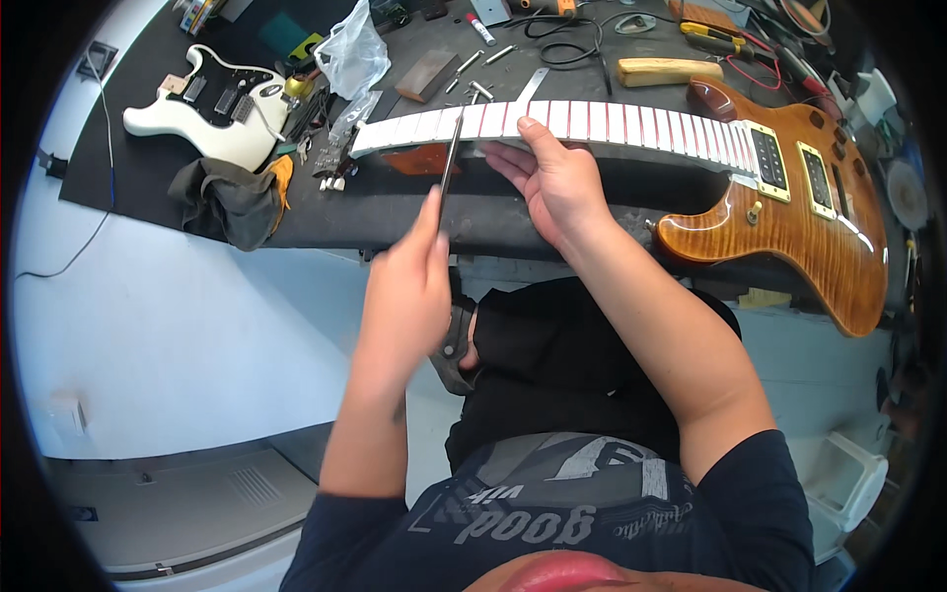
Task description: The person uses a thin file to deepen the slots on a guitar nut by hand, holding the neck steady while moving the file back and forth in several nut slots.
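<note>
An electric guitar with a glossy amber flamed body (710, 222) lies across the bench, its neck pointing left. White strips cover the fretboard (631, 120), with thin reddish fret lines showing between them. My left hand (412, 281), slightly blurred, is closed around a slim dark file (451, 163), whose far end reaches the fretboard's left part. Whether the file touches a fret I cannot tell. My right hand (562, 187) grips the neck near its middle, thumb on the near edge of the fretboard and fingers reaching beneath.
Left on the dark bench are a white guitar body (212, 113), a grey cloth (232, 202) and a clear plastic bag (353, 54). Beyond the neck lie a wooden block (426, 76), several small metal rods, a pale wooden handle (669, 71), black cable (597, 44) and a yellow-black tool (712, 37).
</note>
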`<state>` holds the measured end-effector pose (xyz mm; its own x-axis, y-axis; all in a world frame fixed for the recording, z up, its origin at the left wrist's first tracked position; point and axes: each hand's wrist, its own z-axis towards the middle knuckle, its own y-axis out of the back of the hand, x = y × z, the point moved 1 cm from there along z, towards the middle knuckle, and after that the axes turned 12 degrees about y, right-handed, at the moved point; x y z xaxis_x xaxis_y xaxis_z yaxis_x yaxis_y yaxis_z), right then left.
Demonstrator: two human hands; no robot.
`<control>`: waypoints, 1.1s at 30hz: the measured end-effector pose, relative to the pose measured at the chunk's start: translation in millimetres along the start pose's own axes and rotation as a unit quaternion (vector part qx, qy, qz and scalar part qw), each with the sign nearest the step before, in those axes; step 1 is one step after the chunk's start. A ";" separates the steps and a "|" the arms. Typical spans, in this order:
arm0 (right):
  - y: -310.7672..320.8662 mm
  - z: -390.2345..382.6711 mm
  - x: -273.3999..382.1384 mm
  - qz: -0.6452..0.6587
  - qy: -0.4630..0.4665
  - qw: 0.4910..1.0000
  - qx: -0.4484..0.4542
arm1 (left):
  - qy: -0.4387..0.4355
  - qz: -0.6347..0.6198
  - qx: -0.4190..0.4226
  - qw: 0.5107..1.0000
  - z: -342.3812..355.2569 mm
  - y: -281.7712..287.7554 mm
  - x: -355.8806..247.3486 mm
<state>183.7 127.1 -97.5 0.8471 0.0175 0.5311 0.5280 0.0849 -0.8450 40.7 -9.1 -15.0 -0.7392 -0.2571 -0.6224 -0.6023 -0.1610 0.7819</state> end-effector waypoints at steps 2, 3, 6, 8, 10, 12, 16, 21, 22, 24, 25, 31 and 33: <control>-1.8 -1.7 -1.1 -0.002 0.001 1.000 0.002 | 0.036 0.002 0.011 0.999 -15.7 1.4 0.5; 0.5 1.7 -0.1 -0.004 0.008 1.000 0.005 | 0.070 0.001 0.024 0.997 -16.5 -0.8 0.8; -18.0 -3.0 -7.2 0.013 -0.009 0.999 0.031 | -0.097 0.075 -0.054 0.991 57.8 8.7 -4.0; -23.2 -5.4 -11.5 0.016 -0.016 1.000 0.021 | -0.001 0.050 -0.025 0.998 92.0 13.5 -30.5; -17.2 -5.0 -10.1 0.013 -0.022 0.999 0.026 | 0.096 0.023 0.012 0.995 87.7 10.7 -33.1; -9.5 0.6 -8.1 0.013 -0.017 0.999 0.028 | -0.062 0.073 -0.037 0.995 53.3 7.5 -16.7; -0.6 1.8 -5.4 -0.007 0.004 1.000 0.016 | 0.098 -0.018 0.038 0.994 -27.1 7.1 -1.6; -13.4 -1.4 -10.9 0.007 -0.018 0.999 0.030 | -0.035 0.109 -0.018 0.993 70.7 13.6 -33.6; -15.4 -2.2 -10.8 0.006 -0.020 0.999 0.032 | -0.033 0.107 -0.020 0.993 80.6 13.9 -35.7; -23.2 -5.5 -13.5 0.010 -0.017 1.000 0.021 | 0.009 0.099 -0.020 0.995 87.2 17.8 -32.1; -17.2 -4.9 -11.4 0.006 -0.013 1.000 0.014 | -0.042 0.124 -0.043 0.990 79.2 11.4 -20.0; -4.4 -1.2 -6.7 -0.011 -0.008 1.000 0.016 | 0.041 0.002 -0.011 0.999 -18.0 8.2 -5.2; 6.4 2.0 -4.5 -0.014 0.001 1.000 0.022 | 0.004 0.065 -0.012 0.998 4.9 2.7 -18.3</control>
<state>183.2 129.6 -105.1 0.8318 0.0129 0.5549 0.5489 0.1294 -0.8258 51.2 -0.2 -1.7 -0.8087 -0.2847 -0.5147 -0.4935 -0.1477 0.8571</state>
